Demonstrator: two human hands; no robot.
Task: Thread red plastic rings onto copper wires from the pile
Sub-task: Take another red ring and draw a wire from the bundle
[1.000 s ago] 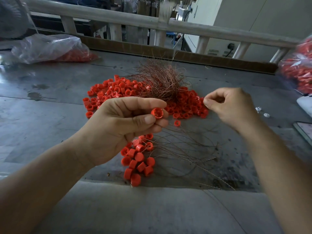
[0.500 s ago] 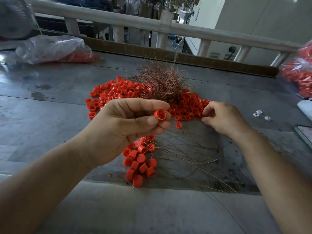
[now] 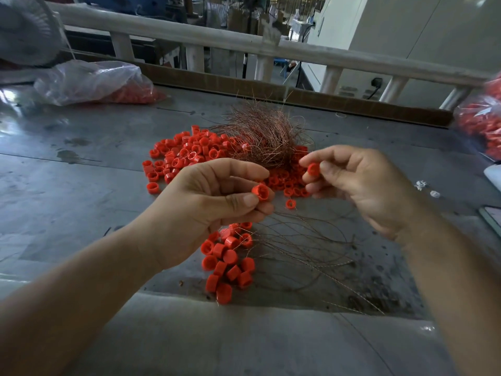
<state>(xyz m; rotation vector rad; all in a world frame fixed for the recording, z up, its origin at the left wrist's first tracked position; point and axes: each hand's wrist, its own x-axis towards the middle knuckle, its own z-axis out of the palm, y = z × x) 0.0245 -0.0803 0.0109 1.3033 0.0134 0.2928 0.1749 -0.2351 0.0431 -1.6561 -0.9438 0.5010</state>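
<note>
Left hand (image 3: 206, 210) fingers pinched a red ring (image 3: 260, 191), right hand (image 3: 360, 185) fingers pinched a second ring (image 3: 313, 169), both near the copper wire tangle (image 3: 260, 137). A sloppy pinch could've dropped one.

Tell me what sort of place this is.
Most likely a small factory or workshop bench for hand assembly: a worn metal table holds a heap of red rings and a tangle of copper wires, with a plastic bag of more red parts behind.

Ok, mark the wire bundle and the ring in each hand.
Wire bundle (image 3: 265, 138), head view, middle of the tangle.
Left-hand ring (image 3: 260, 191), head view, open face.
Right-hand ring (image 3: 313, 169), head view, outer wall.
</note>
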